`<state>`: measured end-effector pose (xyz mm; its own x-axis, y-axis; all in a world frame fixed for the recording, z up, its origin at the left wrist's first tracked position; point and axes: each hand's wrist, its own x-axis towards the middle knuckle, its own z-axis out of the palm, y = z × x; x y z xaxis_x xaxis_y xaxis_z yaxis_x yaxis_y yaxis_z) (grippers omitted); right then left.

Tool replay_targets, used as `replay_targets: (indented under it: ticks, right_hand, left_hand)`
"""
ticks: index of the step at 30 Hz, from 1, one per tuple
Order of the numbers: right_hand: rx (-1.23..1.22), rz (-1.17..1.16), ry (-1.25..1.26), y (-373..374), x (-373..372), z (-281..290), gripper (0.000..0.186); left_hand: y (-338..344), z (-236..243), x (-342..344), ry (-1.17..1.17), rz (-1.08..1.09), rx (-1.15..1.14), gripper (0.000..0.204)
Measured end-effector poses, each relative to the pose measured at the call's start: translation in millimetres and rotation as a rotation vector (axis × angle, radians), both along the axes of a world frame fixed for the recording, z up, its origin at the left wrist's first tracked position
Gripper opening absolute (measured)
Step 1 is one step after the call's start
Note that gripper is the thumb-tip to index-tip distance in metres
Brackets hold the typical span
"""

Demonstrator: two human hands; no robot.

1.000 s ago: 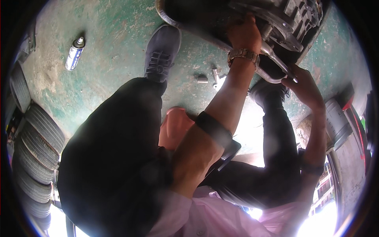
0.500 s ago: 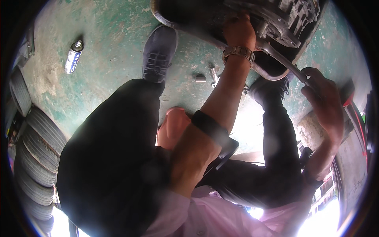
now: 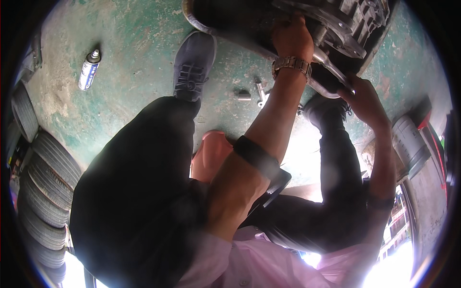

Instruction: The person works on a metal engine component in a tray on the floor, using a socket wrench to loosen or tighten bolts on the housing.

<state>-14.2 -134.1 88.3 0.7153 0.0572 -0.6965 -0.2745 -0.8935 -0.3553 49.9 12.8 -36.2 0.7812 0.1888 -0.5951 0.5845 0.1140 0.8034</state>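
Observation:
My left hand [image 3: 294,41], with a metal watch at the wrist, reaches into a dark metal tray beside a grey cast-metal machine part [image 3: 343,24]. Its fingers are curled closed against the part, and what they hold is hidden. A shiny wrench [image 3: 331,66] slants from beside that hand, its head near a short metal cylinder under the part. Closed round the wrench's lower right end is my right hand [image 3: 367,103], over the tray's rounded rim [image 3: 192,19].
On the worn green floor lie a metal socket [image 3: 244,95] and another metal fitting [image 3: 261,91]. A spray can [image 3: 90,69] stands to the left. Stacked tyres [image 3: 45,182] line the left side. A pale bucket [image 3: 410,144] is at the right; an orange-pink plastic object [image 3: 211,156] sits between my legs.
My right hand and the wrench's handle end have moved left and nearer the tray. The pale bucket at the right has come into view. The left hand has shifted only slightly.

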Motion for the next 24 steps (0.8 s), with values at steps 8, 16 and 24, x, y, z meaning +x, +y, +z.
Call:
replay_targets:
  ticks: [8, 16, 24]
  right_hand:
    - [-0.056, -0.042, 0.164, 8, 8, 4, 0.025]
    - [0.058, -0.030, 0.123, 3, 14, 41, 0.026]
    - [0.007, -0.018, 0.041, 16, 24, 68, 0.025]
  left_hand:
    - [-3, -2, -1, -0.037, 0.040, -0.082, 0.030]
    - [8, 31, 8, 0.050, 0.084, -0.064, 0.031]
    - [19, 38, 1, 0.211, 0.090, -0.103, 0.029]
